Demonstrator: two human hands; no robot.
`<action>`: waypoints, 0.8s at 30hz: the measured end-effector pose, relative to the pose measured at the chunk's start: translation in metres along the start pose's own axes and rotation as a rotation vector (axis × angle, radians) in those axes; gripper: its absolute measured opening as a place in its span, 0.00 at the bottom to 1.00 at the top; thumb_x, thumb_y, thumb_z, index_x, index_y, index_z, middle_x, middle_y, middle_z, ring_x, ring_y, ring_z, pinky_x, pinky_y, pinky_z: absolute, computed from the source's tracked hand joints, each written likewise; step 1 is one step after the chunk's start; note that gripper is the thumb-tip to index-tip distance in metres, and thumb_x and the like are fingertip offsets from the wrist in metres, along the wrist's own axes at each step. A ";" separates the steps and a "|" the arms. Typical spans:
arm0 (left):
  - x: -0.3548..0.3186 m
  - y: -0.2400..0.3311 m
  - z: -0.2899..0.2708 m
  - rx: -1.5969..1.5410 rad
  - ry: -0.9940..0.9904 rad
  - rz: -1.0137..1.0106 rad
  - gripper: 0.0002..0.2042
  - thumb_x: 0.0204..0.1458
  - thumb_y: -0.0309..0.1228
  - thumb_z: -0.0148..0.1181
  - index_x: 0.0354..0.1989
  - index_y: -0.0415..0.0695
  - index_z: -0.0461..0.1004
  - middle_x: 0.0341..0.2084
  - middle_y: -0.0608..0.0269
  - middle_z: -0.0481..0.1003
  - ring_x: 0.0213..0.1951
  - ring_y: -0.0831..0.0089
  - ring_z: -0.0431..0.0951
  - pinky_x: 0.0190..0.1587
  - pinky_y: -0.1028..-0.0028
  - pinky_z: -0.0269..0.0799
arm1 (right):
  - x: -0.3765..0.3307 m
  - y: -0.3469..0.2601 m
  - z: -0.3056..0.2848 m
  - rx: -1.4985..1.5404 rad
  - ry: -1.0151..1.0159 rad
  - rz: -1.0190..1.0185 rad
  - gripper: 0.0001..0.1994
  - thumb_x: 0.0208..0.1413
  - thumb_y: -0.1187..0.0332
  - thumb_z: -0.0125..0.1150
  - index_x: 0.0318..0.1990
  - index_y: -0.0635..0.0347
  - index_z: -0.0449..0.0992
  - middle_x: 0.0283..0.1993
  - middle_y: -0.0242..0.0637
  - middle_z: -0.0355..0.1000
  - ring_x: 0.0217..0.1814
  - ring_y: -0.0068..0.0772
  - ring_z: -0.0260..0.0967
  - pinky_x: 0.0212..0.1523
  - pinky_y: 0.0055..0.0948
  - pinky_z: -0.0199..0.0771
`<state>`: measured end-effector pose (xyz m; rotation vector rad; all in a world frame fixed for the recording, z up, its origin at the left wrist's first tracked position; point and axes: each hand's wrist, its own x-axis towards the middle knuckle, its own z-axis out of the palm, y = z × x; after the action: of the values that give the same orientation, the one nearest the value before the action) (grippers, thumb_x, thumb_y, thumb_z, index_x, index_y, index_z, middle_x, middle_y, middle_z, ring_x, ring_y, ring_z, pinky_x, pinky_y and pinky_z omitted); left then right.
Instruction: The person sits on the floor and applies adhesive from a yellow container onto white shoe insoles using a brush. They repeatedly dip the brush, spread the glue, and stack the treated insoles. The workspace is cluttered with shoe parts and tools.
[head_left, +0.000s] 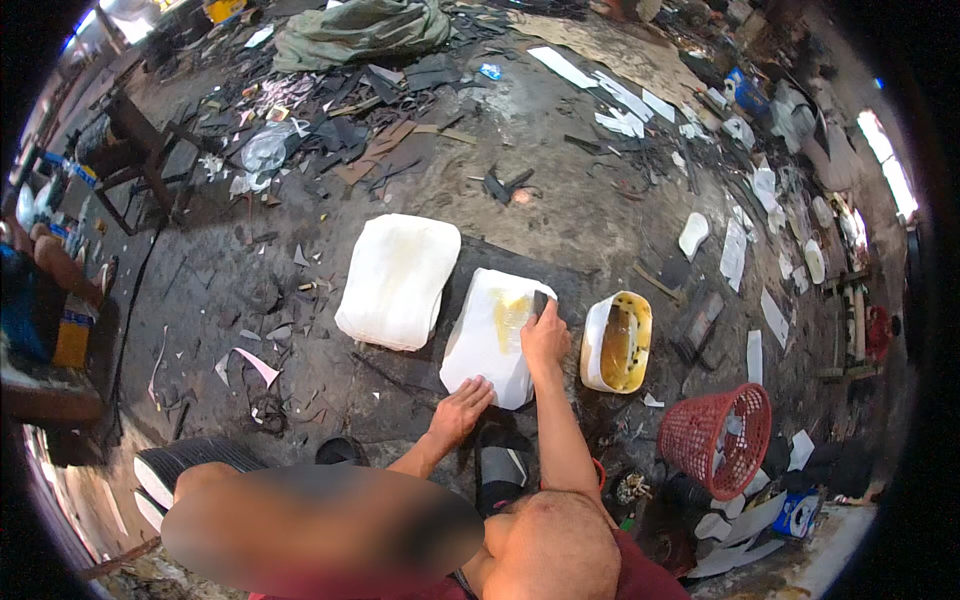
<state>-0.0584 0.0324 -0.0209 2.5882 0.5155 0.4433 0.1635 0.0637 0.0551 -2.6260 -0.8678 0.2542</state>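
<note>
In front of me lies a stack of white sheets [478, 335] with rounded corners. A wet yellow smear [510, 315], like glue, covers part of its top near the far right corner. My right hand [545, 340] is closed around a small dark spreader [540, 302] beside the smear; its working edge is mostly hidden. My left hand [463, 410] lies flat with fingers stretched on the stack's near edge. A second white stack [398, 280] sits to the left, apart from the first. Close to my right hand stands an open tub [594, 352] with amber liquid inside and yellow-stained walls.
A red plastic basket [690, 440] tilts on the floor at the right. Dark scraps and white offcuts [733, 250] litter the ground. A wooden stand [150, 160] and another person's arm [62, 262] are at far left. A green cloth bundle [362, 35] lies far off.
</note>
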 end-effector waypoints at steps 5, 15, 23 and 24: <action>0.000 0.000 -0.010 -0.065 0.017 -0.009 0.23 0.51 0.24 0.53 0.59 0.40 0.71 0.61 0.55 0.70 0.66 0.59 0.67 0.69 0.61 0.61 | 0.058 -0.036 0.019 0.014 -0.037 -0.218 0.19 0.52 0.64 0.62 0.52 0.59 0.75 0.44 0.49 0.79 0.46 0.55 0.77 0.48 0.52 0.75; 0.004 0.011 -0.008 -0.090 0.032 -0.076 0.25 0.45 0.21 0.55 0.57 0.39 0.72 0.60 0.55 0.72 0.64 0.56 0.69 0.68 0.62 0.64 | -0.014 -0.063 0.000 -0.273 -0.913 -1.152 0.20 0.43 0.68 0.60 0.46 0.32 0.84 0.42 0.32 0.82 0.43 0.41 0.79 0.44 0.38 0.78; 0.025 0.013 -0.007 -0.136 0.062 -0.134 0.27 0.43 0.17 0.55 0.57 0.37 0.71 0.60 0.54 0.71 0.66 0.57 0.66 0.69 0.62 0.61 | 0.067 -0.026 -0.010 -0.134 -0.207 -0.564 0.17 0.54 0.60 0.62 0.53 0.42 0.79 0.40 0.48 0.80 0.42 0.53 0.78 0.42 0.48 0.78; 0.025 0.014 -0.007 -0.151 0.031 -0.161 0.27 0.43 0.17 0.55 0.57 0.37 0.71 0.60 0.53 0.71 0.66 0.56 0.66 0.70 0.62 0.60 | 0.065 -0.026 -0.003 -0.148 -0.251 -0.581 0.17 0.54 0.60 0.63 0.53 0.42 0.79 0.40 0.48 0.79 0.41 0.53 0.78 0.42 0.49 0.78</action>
<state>-0.0350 0.0343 -0.0023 2.3774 0.6687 0.4493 0.2022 0.1212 0.0643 -2.3632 -1.7389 0.3740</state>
